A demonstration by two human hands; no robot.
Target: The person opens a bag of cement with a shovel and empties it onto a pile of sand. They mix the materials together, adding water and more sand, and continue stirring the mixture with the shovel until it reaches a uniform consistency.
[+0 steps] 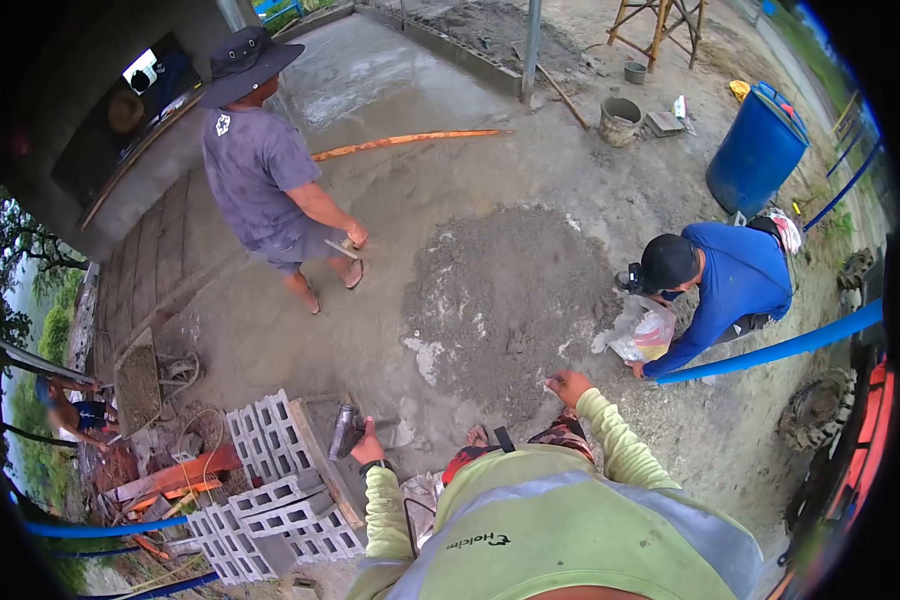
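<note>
Touching the left hand (370, 444); a dark cylinder (345, 431) (grip unclear).

The grey ground (305, 375) carries a dark heap of loose material (515, 300), stacked hollow blocks (270, 440), a blue barrel (757, 152), a bucket (619, 125) and, apparently, a wheelbarrow (140, 387).

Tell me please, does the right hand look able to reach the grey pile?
Probably yes: the right hand is close to the near edge of the grey pile, and nothing visible stands between them.
</note>
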